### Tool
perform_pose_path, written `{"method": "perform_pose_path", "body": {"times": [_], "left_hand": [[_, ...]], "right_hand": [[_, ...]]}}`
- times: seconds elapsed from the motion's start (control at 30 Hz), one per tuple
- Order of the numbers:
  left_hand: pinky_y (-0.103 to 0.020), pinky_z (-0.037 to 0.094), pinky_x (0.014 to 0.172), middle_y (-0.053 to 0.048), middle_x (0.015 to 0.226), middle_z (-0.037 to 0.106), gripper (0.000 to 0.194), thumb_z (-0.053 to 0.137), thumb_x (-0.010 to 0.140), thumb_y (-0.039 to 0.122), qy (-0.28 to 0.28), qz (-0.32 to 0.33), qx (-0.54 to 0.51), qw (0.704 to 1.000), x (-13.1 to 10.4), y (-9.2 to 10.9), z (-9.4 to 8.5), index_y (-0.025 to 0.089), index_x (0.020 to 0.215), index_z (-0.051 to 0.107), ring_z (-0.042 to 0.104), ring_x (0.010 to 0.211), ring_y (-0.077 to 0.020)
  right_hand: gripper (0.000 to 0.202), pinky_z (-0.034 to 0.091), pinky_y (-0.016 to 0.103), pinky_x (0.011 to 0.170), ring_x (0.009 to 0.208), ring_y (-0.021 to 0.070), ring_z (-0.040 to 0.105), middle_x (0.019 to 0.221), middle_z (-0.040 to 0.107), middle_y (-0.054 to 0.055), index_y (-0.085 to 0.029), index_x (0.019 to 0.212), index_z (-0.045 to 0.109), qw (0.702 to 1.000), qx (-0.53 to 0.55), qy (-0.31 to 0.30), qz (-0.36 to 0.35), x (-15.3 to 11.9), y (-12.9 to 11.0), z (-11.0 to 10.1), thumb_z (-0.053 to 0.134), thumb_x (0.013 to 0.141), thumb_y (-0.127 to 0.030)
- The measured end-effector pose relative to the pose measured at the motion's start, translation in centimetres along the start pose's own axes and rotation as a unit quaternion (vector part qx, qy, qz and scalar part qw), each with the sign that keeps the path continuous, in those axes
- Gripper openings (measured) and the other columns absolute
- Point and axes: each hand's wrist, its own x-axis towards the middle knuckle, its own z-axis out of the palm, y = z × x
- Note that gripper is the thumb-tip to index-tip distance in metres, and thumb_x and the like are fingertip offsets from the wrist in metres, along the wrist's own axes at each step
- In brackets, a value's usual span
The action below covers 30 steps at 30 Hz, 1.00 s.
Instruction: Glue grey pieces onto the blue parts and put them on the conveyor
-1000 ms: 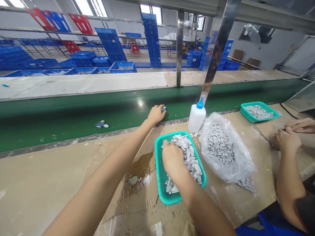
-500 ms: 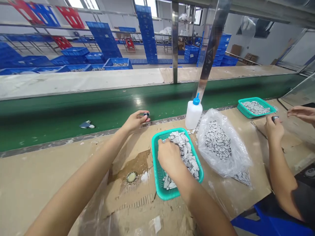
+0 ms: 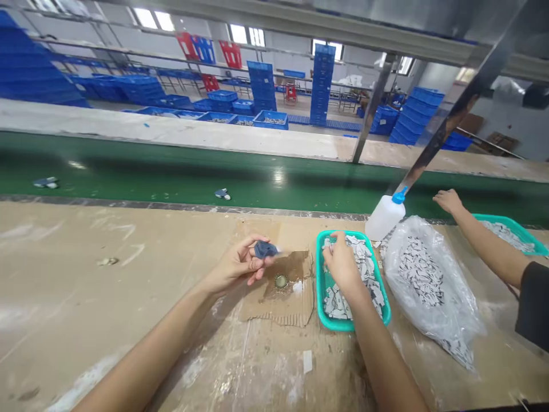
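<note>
My left hand (image 3: 238, 264) is closed on a small dark blue piece (image 3: 265, 249), held between thumb and fingers above the cardboard. Over the turquoise basket (image 3: 320, 297) is my right hand (image 3: 344, 264), thumb and fingers bent together among the pale grey pieces (image 3: 364, 260). Whatever its fingertips grip is too small to make out. A small round dish (image 3: 281, 281) with pale contents stands between my hands, on a wet brown patch of cardboard (image 3: 295, 266).
On the green belt (image 3: 180, 186) lie two dark blue and white pieces (image 3: 222, 194). Right of the basket are a white squeeze bottle (image 3: 386, 218) and a clear bag of small grey pieces (image 3: 422, 272). A co-worker's arm (image 3: 486, 234) reaches past another turquoise basket (image 3: 506, 220).
My left hand has drawn back from the belt's edge to above the cardboard. A second dark blue and white piece shows on the belt. The co-worker's hand has moved towards the belt.
</note>
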Motion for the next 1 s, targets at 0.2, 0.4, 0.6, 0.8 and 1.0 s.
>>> {"method": "perform_pose_path", "body": {"times": [0.2,0.4,0.6,0.8,1.0], "left_hand": [[-0.015,0.039,0.039,-0.001,0.070,0.064,0.061,0.092,0.062,0.037,0.019,0.023,-0.058,0.998,-0.9,-0.3,-0.2,0.020,0.099,0.047,0.055,0.046,-0.0106],[-0.017,0.034,0.041,-0.002,0.067,0.060,0.042,0.090,0.061,0.028,0.085,0.061,0.016,0.994,-1.0,-0.1,-1.3,0.012,0.089,0.063,0.047,0.046,-0.0077],[-0.021,0.050,0.073,-0.008,0.085,0.069,0.020,0.081,0.064,0.006,0.114,0.100,0.022,0.988,-0.9,0.5,-1.5,0.010,0.080,0.071,0.064,0.079,-0.0145],[-0.027,0.053,0.074,-0.009,0.088,0.070,0.029,0.082,0.072,0.020,0.067,0.102,-0.071,0.990,-0.6,-0.3,-1.6,0.008,0.093,0.066,0.066,0.078,-0.0148],[-0.026,0.050,0.073,-0.010,0.095,0.067,0.032,0.079,0.076,0.024,0.079,0.125,-0.063,0.987,0.0,-1.2,-2.0,0.009,0.098,0.063,0.063,0.081,-0.0124]], "right_hand": [[0.015,0.059,0.029,0.075,0.083,0.0195,0.072,0.090,0.069,0.010,-0.015,0.102,0.050,0.985,0.163,-0.011,-0.050,-0.9,-0.3,-0.1,0.044,0.090,-0.022],[0.035,0.060,0.034,0.075,0.083,0.0222,0.070,0.094,0.071,0.011,-0.015,0.104,0.064,0.958,0.260,-0.039,-0.114,-4.2,-1.5,1.8,0.061,0.086,-0.045],[0.030,0.055,0.032,0.079,0.083,0.0193,0.069,0.100,0.074,0.006,-0.021,0.112,0.074,0.976,0.029,-0.018,-0.215,-5.4,-1.6,3.8,0.056,0.093,-0.036],[0.024,0.056,0.027,0.077,0.083,0.0175,0.071,0.102,0.075,0.004,-0.020,0.111,0.075,0.958,-0.041,-0.014,-0.283,-5.2,-0.9,4.2,0.062,0.094,-0.030],[0.017,0.056,0.022,0.074,0.078,0.0142,0.071,0.091,0.076,0.002,-0.016,0.103,0.077,0.919,-0.108,-0.017,-0.380,-5.3,-1.2,4.2,0.064,0.096,-0.024]]}}
